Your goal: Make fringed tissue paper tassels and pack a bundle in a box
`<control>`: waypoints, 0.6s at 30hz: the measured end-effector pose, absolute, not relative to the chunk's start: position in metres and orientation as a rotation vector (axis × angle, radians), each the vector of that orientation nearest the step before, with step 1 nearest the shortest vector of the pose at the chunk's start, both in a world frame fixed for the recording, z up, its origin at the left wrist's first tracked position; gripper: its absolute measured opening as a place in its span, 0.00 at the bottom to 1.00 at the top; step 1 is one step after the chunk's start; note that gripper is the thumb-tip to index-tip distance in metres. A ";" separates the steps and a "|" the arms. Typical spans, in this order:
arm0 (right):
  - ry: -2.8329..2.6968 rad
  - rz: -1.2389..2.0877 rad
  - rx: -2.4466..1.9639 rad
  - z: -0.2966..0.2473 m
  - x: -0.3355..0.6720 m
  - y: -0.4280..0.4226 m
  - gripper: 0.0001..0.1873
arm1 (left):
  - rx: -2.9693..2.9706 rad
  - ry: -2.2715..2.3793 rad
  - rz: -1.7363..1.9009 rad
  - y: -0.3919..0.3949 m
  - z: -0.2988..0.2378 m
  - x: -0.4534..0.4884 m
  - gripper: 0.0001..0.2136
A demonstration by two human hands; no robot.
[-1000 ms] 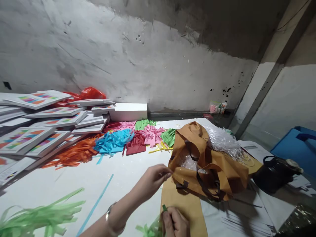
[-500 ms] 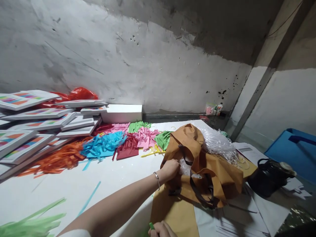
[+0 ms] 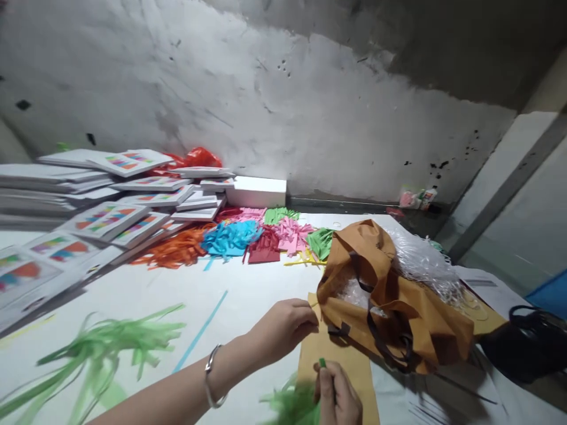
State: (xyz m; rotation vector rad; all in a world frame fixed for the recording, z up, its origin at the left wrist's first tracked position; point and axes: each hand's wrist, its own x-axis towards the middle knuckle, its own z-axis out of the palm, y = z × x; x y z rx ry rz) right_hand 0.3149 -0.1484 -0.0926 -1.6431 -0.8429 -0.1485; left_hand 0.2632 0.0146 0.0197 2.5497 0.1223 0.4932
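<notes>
Green fringe (image 3: 290,406) sat in the right hand (image 3: 340,394) at the near edge of my view; its blurred strips spread left of the fingers, over the white table (image 3: 254,288) and the brown sheet (image 3: 345,352). Its dark green tip (image 3: 322,363) poked up just past the thumb. On my feed the left hand (image 3: 287,329) was on the far left side of that tip, near it but apart.

Right hand: narrow, thumb and fingers pinched firmly on the fringe's bound end. Left hand: fingers curled, fingertips drawn together, over the left edge of the brown sheet and just left of the brown bag (image 3: 405,295). I could not tell whether anything was between those fingertips. A silver bracelet (image 3: 208,369) circled the left wrist.

Around them I noted: a loose green bundle (image 3: 117,337), blurred, on the near left; a blue strip (image 3: 201,330) lying aslant between it and the left forearm. Farther off, a row of colored tassels (image 3: 233,239) ran left of the bag, with stacked flat boxes (image 3: 108,221) at far left. White strands (image 3: 420,260) were heaped behind the bag.
</notes>
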 end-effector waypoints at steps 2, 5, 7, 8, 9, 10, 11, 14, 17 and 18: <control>-0.937 -0.154 -1.605 -0.077 0.312 -0.151 0.17 | 2.560 0.090 0.539 0.008 0.023 0.234 0.07; -1.223 -0.285 -1.580 -0.059 0.307 -0.148 0.10 | 2.611 0.086 0.570 0.000 0.026 0.200 0.07; -1.419 -0.392 -1.569 -0.052 0.304 -0.144 0.07 | 2.650 0.124 0.543 -0.004 0.027 0.182 0.08; -1.492 -0.424 -1.569 -0.049 0.302 -0.142 0.06 | 2.668 0.150 0.520 -0.005 0.028 0.173 0.07; -1.556 -0.442 -1.567 -0.046 0.299 -0.141 0.06 | 2.683 0.180 0.492 -0.006 0.028 0.166 0.07; -1.617 -0.450 -1.563 -0.042 0.297 -0.140 0.06 | 2.696 0.206 0.464 -0.007 0.028 0.159 0.07; -1.676 -0.447 -1.561 -0.039 0.294 -0.139 0.06 | 2.705 0.229 0.436 -0.007 0.029 0.152 0.07; -1.854 -0.424 -1.555 -0.027 0.287 -0.139 0.07 | 2.704 0.264 0.384 -0.006 0.029 0.135 0.05; -1.961 -0.376 -1.535 -0.013 0.281 -0.138 0.10 | 2.623 0.260 0.359 -0.004 0.030 0.121 0.04; -1.991 -0.353 -1.517 -0.009 0.279 -0.137 0.10 | 2.585 0.258 0.357 -0.004 0.030 0.117 0.04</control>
